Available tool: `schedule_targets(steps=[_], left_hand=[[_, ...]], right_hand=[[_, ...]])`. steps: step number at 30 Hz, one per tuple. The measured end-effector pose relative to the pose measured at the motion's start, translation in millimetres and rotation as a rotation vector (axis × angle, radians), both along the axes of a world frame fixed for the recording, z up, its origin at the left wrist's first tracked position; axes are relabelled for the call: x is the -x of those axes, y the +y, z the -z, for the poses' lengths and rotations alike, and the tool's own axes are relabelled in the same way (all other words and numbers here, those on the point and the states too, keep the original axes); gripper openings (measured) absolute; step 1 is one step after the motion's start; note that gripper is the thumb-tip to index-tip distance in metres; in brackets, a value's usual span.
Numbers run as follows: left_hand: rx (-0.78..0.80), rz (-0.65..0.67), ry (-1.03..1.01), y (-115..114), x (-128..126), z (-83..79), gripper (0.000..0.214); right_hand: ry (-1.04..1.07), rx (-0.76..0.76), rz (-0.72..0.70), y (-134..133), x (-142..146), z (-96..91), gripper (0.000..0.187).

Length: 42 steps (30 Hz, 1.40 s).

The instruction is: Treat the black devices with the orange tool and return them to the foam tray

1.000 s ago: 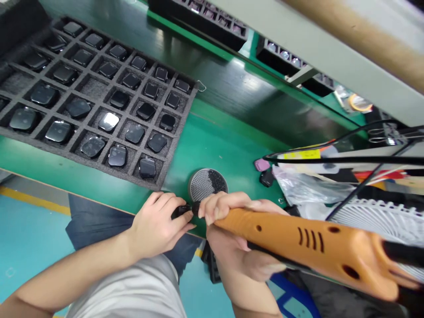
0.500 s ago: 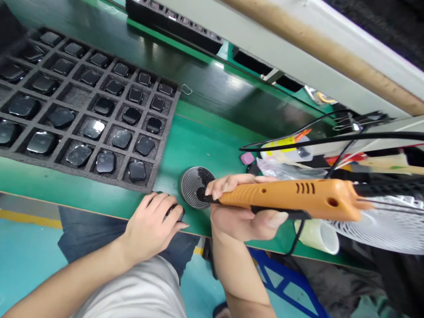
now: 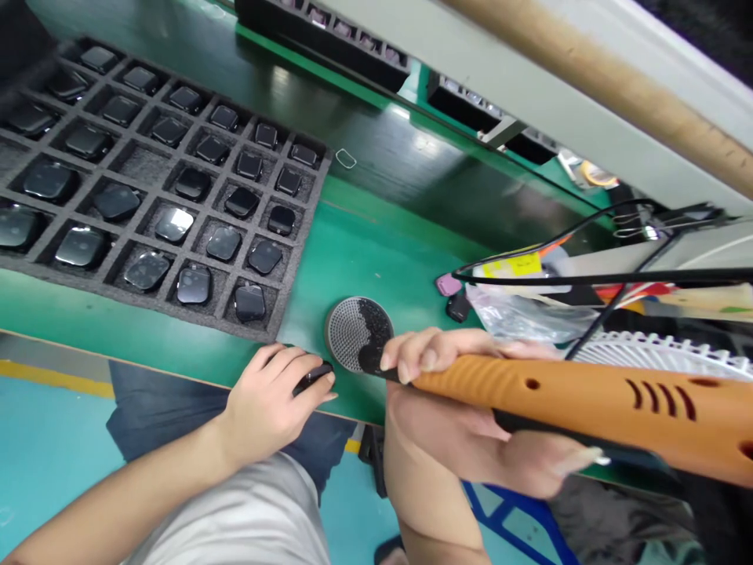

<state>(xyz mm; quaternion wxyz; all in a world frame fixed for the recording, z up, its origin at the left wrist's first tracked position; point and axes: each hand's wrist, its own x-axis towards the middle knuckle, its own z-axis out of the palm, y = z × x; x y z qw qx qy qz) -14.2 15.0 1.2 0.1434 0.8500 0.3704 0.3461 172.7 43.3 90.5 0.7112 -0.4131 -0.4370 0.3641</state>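
My left hand rests near the front edge of the green bench, its fingers closed over a small black part pressed to the surface. An orange electric screwdriver lies in my right hand, fingers wrapped round its front end. The tool's black tip sits over a round perforated metal dish with small dark screws in it, just right of the black part.
A dark foam tray holding several black square parts fills the left of the bench. Plastic bags, black cables and a white fan grille crowd the right. More trays stand at the back under a grey shelf rail.
The screwdriver tip left the black part under my left hand and swung right onto the round dish. The tool's rear has dropped lower and nearer the camera. My left hand stayed put.
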Motion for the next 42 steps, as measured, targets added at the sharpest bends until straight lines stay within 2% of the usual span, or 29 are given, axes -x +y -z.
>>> schedule_targets(steps=[4, 11, 30, 35, 42], left_hand=[[-0.01, -0.023, 0.005, -1, -1, 1.8, 0.021], [0.0, -0.024, 0.009, -1, -1, 0.4, 0.017], [0.011, -0.038, -0.009, -1, -3, -3.0, 0.013], [0.019, -0.049, -0.012, -1, -3, -3.9, 0.01], [0.017, -0.048, -0.015, 1, -6, -2.1, 0.009]], right_hand=[[-0.025, 0.064, -0.12, -11, 8, -7.5, 0.045], [-0.056, 0.078, -0.168, -15, 10, -0.5, 0.048], [-0.082, 0.09, -0.211, -19, 11, 0.9, 0.05], [-0.067, 0.139, -0.149, -22, 18, -1.2, 0.049], [-0.074, 0.1, -0.199, -19, 19, 6.6, 0.055]])
